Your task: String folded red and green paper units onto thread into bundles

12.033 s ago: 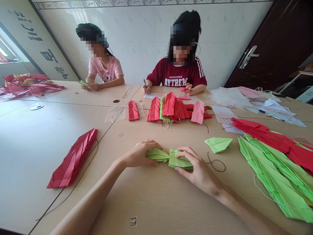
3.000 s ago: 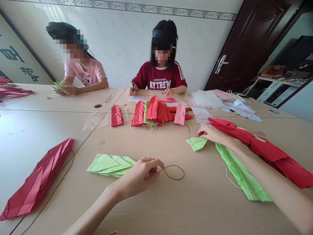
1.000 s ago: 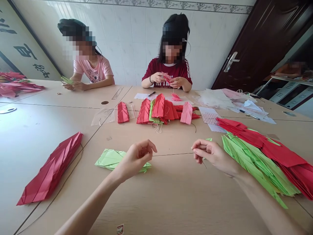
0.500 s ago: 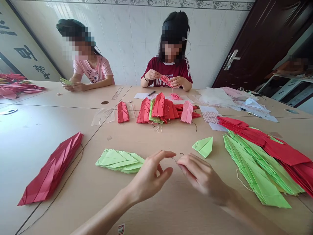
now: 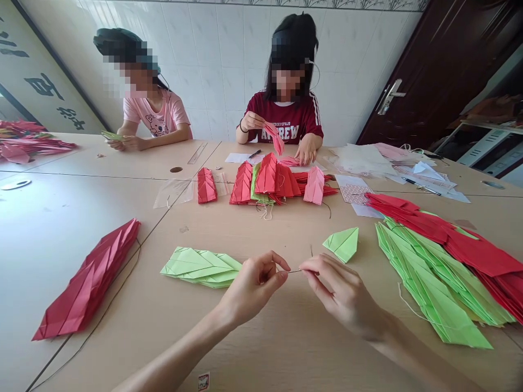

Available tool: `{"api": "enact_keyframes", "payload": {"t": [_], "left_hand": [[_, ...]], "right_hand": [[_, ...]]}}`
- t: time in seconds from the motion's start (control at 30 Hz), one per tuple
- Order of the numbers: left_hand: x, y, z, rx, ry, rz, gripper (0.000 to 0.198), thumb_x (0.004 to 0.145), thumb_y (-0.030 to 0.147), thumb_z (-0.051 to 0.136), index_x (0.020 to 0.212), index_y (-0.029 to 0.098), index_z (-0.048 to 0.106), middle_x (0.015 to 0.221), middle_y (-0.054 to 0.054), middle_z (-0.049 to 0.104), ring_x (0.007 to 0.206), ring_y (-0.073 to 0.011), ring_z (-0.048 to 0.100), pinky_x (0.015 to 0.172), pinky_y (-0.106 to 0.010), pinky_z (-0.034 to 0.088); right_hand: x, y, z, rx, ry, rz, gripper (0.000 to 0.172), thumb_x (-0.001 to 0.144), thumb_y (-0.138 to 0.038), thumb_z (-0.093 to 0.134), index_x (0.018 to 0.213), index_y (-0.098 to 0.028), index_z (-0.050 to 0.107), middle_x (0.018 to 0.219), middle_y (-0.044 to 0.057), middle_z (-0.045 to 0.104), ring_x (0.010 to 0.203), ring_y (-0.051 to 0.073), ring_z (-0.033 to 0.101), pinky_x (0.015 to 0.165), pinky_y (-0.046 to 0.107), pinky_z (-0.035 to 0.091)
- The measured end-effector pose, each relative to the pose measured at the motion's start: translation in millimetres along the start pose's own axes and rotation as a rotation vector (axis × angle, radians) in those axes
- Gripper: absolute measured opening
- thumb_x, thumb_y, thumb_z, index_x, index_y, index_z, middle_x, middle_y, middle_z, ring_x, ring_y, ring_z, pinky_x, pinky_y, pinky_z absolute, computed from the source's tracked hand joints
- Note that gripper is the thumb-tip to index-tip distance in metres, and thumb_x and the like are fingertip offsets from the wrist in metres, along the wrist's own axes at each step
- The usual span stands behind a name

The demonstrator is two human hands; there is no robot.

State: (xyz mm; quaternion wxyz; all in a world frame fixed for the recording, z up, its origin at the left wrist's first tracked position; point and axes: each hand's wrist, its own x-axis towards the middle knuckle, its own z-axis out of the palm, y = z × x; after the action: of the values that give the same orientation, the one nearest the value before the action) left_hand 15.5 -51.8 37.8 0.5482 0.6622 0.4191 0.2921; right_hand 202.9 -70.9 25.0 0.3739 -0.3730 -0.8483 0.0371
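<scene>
My left hand and my right hand meet over the wooden table, each pinching an end of a thin dark thread stretched between their fingertips. Just left of my left hand lies a stack of folded green paper pieces. A single folded green piece rests just beyond my right hand.
A long row of green folded pieces and red ones lies at right. A red strung bundle lies at left. Red and pink folded stacks sit mid-table. Two people opposite handle paper pieces.
My hands came together from apart and now pinch the thread short between them. The person in the red shirt lowered one hand to the table.
</scene>
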Motion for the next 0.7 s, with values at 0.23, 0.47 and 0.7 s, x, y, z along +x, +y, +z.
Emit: {"api": "enact_keyframes", "payload": {"t": [0.23, 0.47, 0.7], "left_hand": [[-2, 0, -2.3, 0.263, 0.101, 0.023, 0.016, 0.081, 0.026, 0.046, 0.071, 0.017, 0.055, 0.050, 0.009, 0.022, 0.047, -0.0065, 0.022, 0.046, -0.019, 0.020], [-1, -3, -3.3, 0.510, 0.226, 0.114, 0.013, 0.080, 0.017, 0.044, 0.073, 0.018, 0.054, 0.063, 0.004, 0.049, 0.053, -0.0090, 0.039, 0.053, -0.022, 0.034], [-5, -5, 6.3, 0.264, 0.144, 0.142, 0.041, 0.076, 0.012, 0.046, 0.115, 0.023, 0.048, 0.120, -0.007, 0.050, 0.063, -0.0098, 0.052, 0.057, -0.024, 0.045]], "right_hand": [[1, 7, -2, 0.010, -0.011, 0.017, 0.018, 0.087, -0.008, 0.042, 0.095, -0.020, 0.052, 0.074, 0.001, 0.057, 0.067, 0.014, 0.056, 0.063, 0.028, 0.045], [0, 9, 4, -0.003, -0.047, 0.018, 0.017, 0.088, -0.007, 0.042, 0.095, -0.019, 0.052, 0.075, 0.002, 0.057, 0.069, 0.015, 0.055, 0.062, 0.027, 0.045], [-1, -3, 15, -0.066, -0.011, 0.023, 0.017, 0.089, -0.008, 0.040, 0.093, -0.018, 0.053, 0.073, 0.003, 0.059, 0.068, 0.016, 0.057, 0.061, 0.028, 0.047]]}}
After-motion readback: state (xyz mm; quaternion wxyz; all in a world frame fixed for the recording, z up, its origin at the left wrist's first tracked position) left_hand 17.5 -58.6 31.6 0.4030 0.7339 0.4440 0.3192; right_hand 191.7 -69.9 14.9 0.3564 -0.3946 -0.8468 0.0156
